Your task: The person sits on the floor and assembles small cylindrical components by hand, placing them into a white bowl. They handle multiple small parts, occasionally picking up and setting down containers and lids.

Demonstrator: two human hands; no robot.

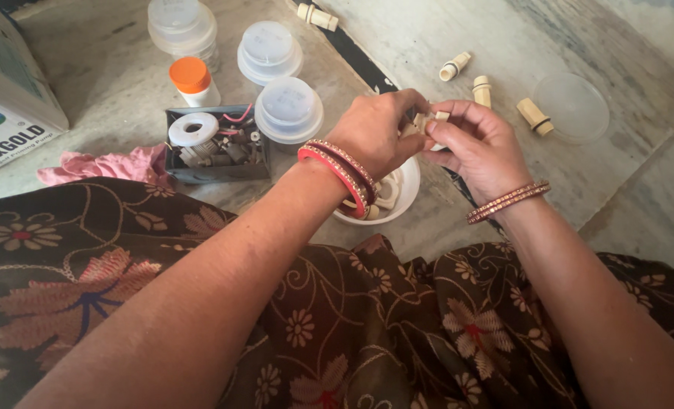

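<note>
While your fingers (437, 130) pinch a small cream plastic fitting (428, 121) between both hands, left hand (375, 132) and right hand (477, 148) meet above the white bowl (405, 198); its long axis seems roughly level, with more fittings (482, 89) lying on the floor (625, 189) beyond your right hand.

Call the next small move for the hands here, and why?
Probably press the small cream plastic fitting together: the left hand and right hand both pinch it above the white bowl. Finished-looking cream pieces lie on the stone floor, so it likely joins them afterwards.
</note>
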